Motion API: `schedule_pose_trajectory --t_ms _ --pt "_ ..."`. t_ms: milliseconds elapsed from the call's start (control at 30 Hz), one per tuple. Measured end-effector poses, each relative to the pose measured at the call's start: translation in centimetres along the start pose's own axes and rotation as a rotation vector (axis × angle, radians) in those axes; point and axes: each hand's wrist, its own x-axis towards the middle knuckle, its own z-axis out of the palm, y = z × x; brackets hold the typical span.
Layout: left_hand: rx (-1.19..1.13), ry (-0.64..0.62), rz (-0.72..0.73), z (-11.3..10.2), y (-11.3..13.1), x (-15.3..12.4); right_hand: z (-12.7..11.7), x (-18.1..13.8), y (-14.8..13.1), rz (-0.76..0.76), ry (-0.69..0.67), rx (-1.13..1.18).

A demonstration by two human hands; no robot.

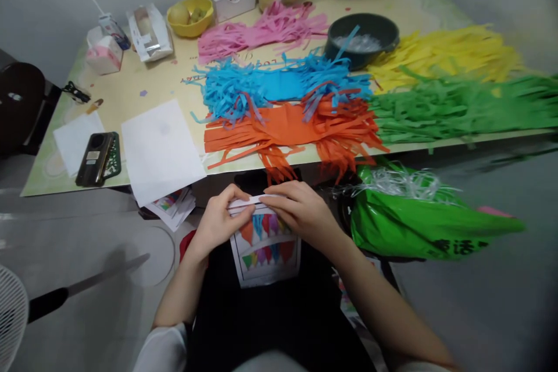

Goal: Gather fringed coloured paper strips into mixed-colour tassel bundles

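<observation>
Over my lap I hold a white paper sheet printed with rows of colourful tassels. Its top edge is folded over into a narrow white strip. My left hand pinches the left end of that fold, thumb in front. My right hand lies over the right end, its fingers pressed on the fold and hiding part of the print. On the table just beyond my hands lies a fringed orange tissue paper bundle, with a blue one behind it.
Pink, yellow and green fringed paper lie on the table, around a dark bowl. At left are a phone and white paper. A green plastic bag hangs at right. A fan stands lower left.
</observation>
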Motion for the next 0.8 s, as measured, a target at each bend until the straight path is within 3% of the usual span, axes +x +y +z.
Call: schedule_pose_trajectory --t_ms 133,333,433,533,633,700,800 --pt "0.07 -0.009 0.088 0.0 0.4 0.1 -1.0 -0.2 0.9 0.132 -0.078 0.1" --pt "0.08 0.115 0.401 -1.4 1.7 1.2 -2.1 -2.6 2.3 0.467 -0.03 0.678" --pt "0.29 0.083 0.496 -0.8 3.5 2.9 -4.2 -3.7 1.9 0.475 0.02 0.46" --pt "0.422 0.041 0.646 2.0 5.9 5.0 -8.0 -4.8 1.2 0.378 0.109 0.193" --pt "0.343 0.039 0.755 6.4 7.9 6.8 -12.4 -6.8 0.9 0.364 0.162 0.046" --pt "0.258 -0.029 0.793 9.7 8.7 7.7 -15.0 -9.5 1.2 0.436 0.125 -0.019" --pt "0.203 -0.271 0.767 13.8 9.0 8.4 -17.7 -16.5 2.7 0.659 0.05 -0.029"
